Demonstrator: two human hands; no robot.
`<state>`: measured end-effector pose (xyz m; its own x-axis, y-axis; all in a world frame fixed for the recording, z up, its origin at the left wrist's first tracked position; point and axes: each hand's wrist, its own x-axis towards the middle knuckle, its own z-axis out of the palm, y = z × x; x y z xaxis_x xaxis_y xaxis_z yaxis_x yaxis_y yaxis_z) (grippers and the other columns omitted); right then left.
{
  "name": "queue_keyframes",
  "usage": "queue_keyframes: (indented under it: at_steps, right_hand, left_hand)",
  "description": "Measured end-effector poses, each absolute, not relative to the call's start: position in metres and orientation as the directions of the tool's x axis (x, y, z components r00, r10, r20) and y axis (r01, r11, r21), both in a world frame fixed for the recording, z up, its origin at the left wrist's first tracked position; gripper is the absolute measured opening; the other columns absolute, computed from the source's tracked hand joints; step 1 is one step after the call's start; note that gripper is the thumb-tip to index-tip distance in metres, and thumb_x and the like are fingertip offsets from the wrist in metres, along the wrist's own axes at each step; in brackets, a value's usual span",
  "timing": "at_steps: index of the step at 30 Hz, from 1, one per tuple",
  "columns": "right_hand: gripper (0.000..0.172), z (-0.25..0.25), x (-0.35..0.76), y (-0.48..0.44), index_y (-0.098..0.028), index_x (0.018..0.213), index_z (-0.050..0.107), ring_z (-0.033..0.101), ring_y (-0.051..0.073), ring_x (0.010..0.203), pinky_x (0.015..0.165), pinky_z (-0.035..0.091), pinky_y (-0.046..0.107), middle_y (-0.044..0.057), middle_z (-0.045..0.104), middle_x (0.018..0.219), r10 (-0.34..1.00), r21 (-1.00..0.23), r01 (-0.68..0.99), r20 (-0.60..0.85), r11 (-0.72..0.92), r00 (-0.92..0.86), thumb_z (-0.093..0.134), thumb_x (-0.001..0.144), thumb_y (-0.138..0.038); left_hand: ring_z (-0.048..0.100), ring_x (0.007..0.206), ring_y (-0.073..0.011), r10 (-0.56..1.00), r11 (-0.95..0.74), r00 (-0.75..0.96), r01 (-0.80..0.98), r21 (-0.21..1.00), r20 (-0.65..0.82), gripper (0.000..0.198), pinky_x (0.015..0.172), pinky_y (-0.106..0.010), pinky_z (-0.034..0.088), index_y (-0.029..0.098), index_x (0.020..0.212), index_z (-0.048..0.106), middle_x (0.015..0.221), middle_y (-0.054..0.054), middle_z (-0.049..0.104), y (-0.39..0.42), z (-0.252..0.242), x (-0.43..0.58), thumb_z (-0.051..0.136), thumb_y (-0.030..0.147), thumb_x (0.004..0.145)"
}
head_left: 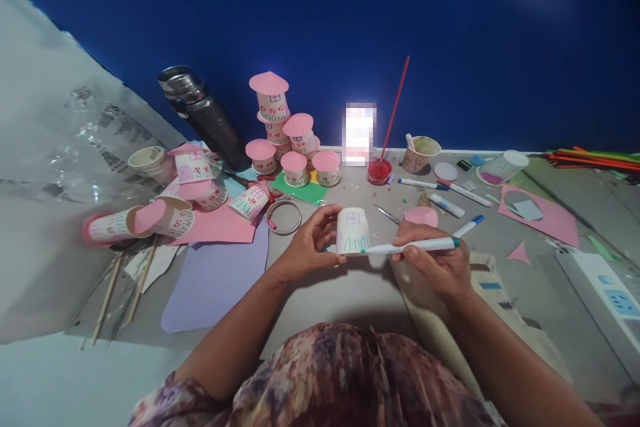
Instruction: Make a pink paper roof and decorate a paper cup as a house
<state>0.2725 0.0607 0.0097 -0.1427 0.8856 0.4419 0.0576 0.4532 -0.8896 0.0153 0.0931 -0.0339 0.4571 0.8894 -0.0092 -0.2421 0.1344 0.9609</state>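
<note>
My left hand grips an upturned white paper cup that bears a purple window and green grass strokes along its lower edge. My right hand pinches a white marker with a green cap end, its tip touching the cup's lower right side. A pink paper circle lies just behind my right hand.
Finished cup houses with pink roofs are stacked at the back; more lie at the left. A steel flask, a roll of tape, pink and lilac paper, markers, scissors, and a red paint pot with a stick surround them.
</note>
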Motion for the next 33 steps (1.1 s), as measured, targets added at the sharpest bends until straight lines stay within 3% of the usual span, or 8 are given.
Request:
queue_keyframes:
  at_steps: [6,10,24,28,33]
  right_hand:
    - [0.014,-0.002,0.278,0.06,-0.026,0.099,0.079,0.068,0.021,0.069,0.066,0.055,0.037,0.003,0.074,0.069,0.917,-0.915,0.063,0.397,0.398,-0.029,0.07,0.098,-0.036]
    - [0.014,-0.003,0.279,0.061,-0.026,0.098,0.079,0.068,0.021,0.069,0.068,0.054,0.038,0.003,0.074,0.069,0.916,-0.914,0.085,0.4,0.397,0.023,0.07,0.098,-0.038]
    - [0.011,0.005,0.274,0.06,-0.027,0.099,0.08,0.067,0.021,0.064,0.062,0.053,0.035,0.003,0.075,0.066,0.872,-0.874,0.027,0.481,0.485,-0.092,0.072,0.096,-0.033]
    - [0.012,0.005,0.274,0.059,-0.026,0.096,0.08,0.068,0.021,0.065,0.062,0.054,0.034,0.003,0.076,0.068,0.892,-0.889,0.077,0.448,0.452,-0.06,0.072,0.097,-0.034]
    - [0.014,0.005,0.274,0.059,-0.024,0.096,0.079,0.065,0.019,0.061,0.057,0.052,0.031,0.002,0.072,0.065,0.892,-0.896,-0.003,0.442,0.443,-0.096,0.071,0.097,-0.035]
  left_hand:
    - [0.052,0.14,-0.0322,0.887,0.166,0.462,-0.324,0.931,0.003,0.09,0.115,-0.046,0.043,0.036,0.142,0.055,0.147,-0.008,0.056,0.093,-0.038,0.019,0.096,0.017,0.064]
    - [0.056,0.136,-0.0314,0.89,0.167,0.455,-0.363,0.917,0.018,0.09,0.112,-0.042,0.046,0.031,0.143,0.055,0.144,-0.01,0.058,0.093,-0.036,0.024,0.096,0.022,0.063]
    - [0.05,0.145,-0.0315,0.88,0.207,0.475,-0.395,0.895,0.006,0.083,0.111,-0.038,0.046,0.033,0.136,0.056,0.151,-0.01,0.056,0.091,-0.032,0.029,0.095,0.019,0.064]
    - [0.056,0.138,-0.0308,0.879,0.212,0.476,-0.383,0.899,-0.004,0.081,0.106,-0.037,0.049,0.03,0.135,0.056,0.148,-0.012,0.058,0.09,-0.031,0.03,0.095,0.021,0.065]
    - [0.059,0.132,-0.0279,0.881,0.203,0.474,-0.402,0.893,0.013,0.081,0.1,-0.032,0.05,0.03,0.136,0.055,0.149,-0.011,0.058,0.09,-0.028,0.031,0.095,0.021,0.066]
